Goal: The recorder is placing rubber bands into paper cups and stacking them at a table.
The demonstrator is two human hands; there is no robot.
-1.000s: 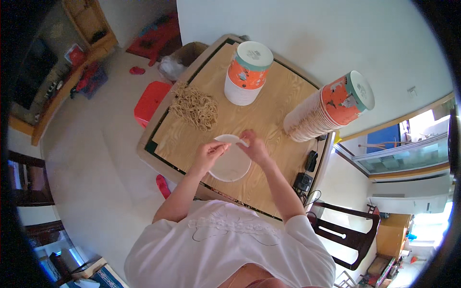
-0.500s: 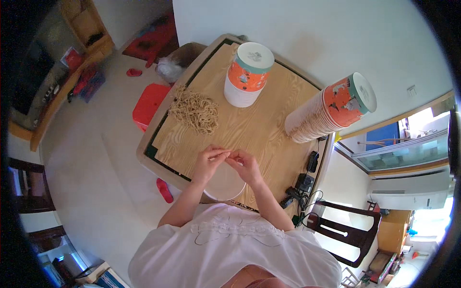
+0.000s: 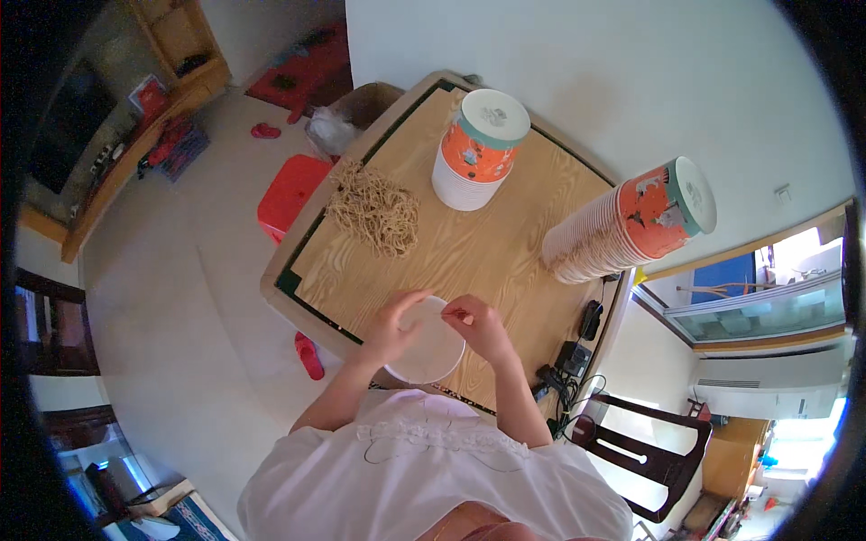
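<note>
Head view, looking down: a white tub [image 3: 422, 356] sits with its mouth up at the near edge of the wood-grained worktop [image 3: 505, 270], between the person's two hands and just in front of the white shirt [image 3: 433, 469]. The left hand [image 3: 390, 334] is at the tub's left side, its grip spread, with a gap between thumb and fingers; whether it touches the rim is hard to tell. The right hand [image 3: 478, 325] is over the far right part of the rim, fingers curled in and thumb close to the fingertips; whether that grip pinches anything cannot be told. Beyond the left hand, toward the left edge of the worktop, lies a loose tangle of tan cord [image 3: 374, 212]. At the far side stands a short stack of upturned tubs [image 3: 478, 153], the top one orange with a green band and a white base. To its right, a taller stack of similar tubs [image 3: 622, 225] appears to lean right. Nearer, along the right edge, are a black adapter [image 3: 573, 359] and bunched black cables [image 3: 564, 388], with a dark chair [image 3: 645, 455] beside them. A red stool [image 3: 293, 194] stands left of the worktop.
</note>
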